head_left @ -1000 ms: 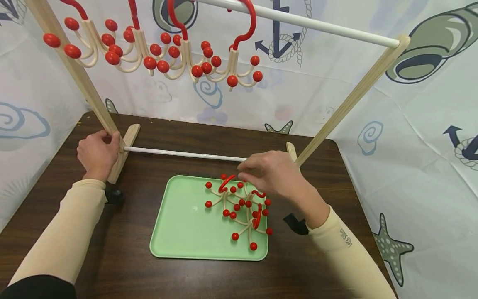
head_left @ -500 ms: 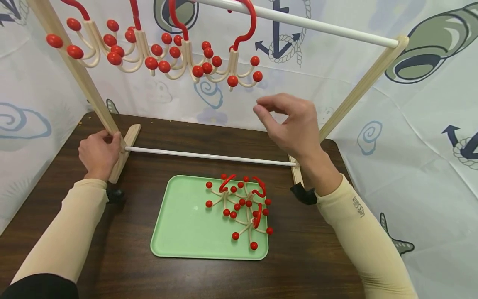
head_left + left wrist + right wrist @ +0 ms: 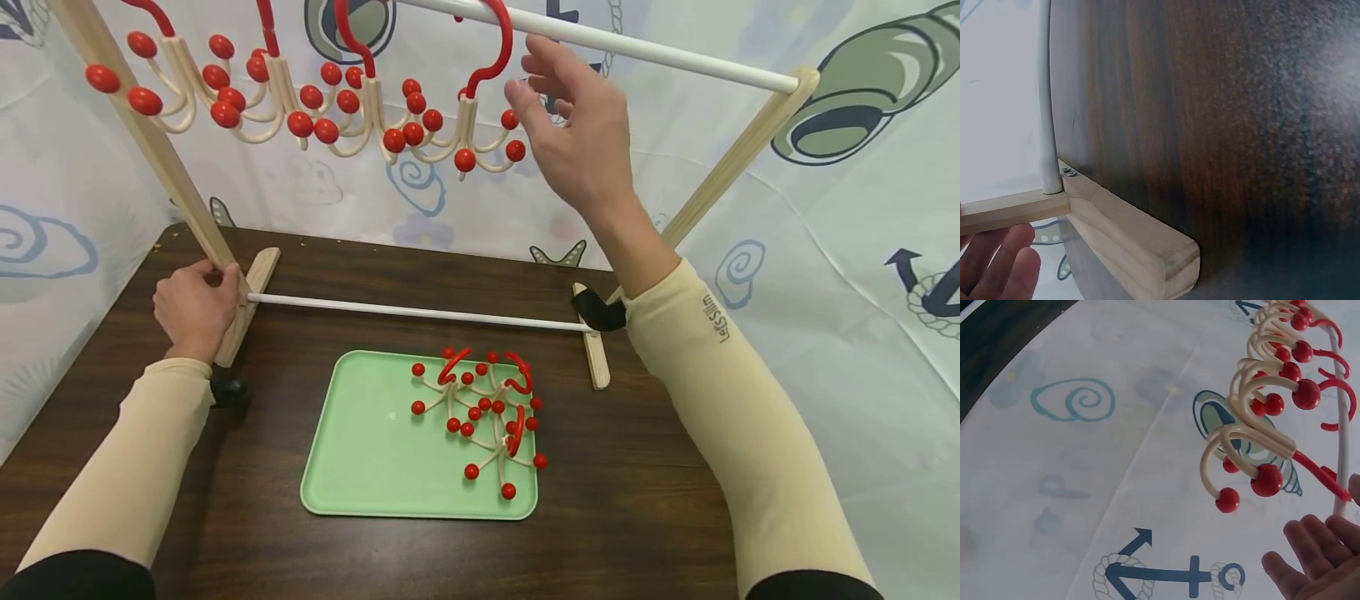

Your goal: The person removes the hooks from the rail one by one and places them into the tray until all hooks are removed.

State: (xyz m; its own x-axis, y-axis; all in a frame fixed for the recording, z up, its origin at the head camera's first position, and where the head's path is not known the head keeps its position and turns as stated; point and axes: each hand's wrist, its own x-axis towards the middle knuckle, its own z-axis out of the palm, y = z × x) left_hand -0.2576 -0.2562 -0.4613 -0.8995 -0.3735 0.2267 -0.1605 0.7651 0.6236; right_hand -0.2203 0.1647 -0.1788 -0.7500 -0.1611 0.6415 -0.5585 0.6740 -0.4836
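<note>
Several beige multi-armed hangers with red ball tips and red hooks hang in a row from the white top rod [image 3: 660, 55]. My right hand [image 3: 581, 125] is raised just right of the nearest hanger [image 3: 467, 125], its fingers extended and holding nothing. In the right wrist view the fingers [image 3: 1310, 550] lie close to the rod beside that hanger's red hook [image 3: 1322, 475]. At the lower left, my left hand [image 3: 197, 308] grips the wooden post [image 3: 168, 167] of the frame just above its foot; the left wrist view has its fingers [image 3: 1007, 250] against the post.
A green tray [image 3: 360, 467] on the dark table [image 3: 615, 500] bears three more hangers [image 3: 502, 446] at its right side. Behind the tray runs a white lower rod [image 3: 420, 313] between the frame's wooden feet [image 3: 597, 362]. A patterned curtain [image 3: 750, 200] surrounds the table.
My right hand has risen from beside the tray's hangers to the top rod, and its fingers have spread from a near pinch. The left hand stays on the post.
</note>
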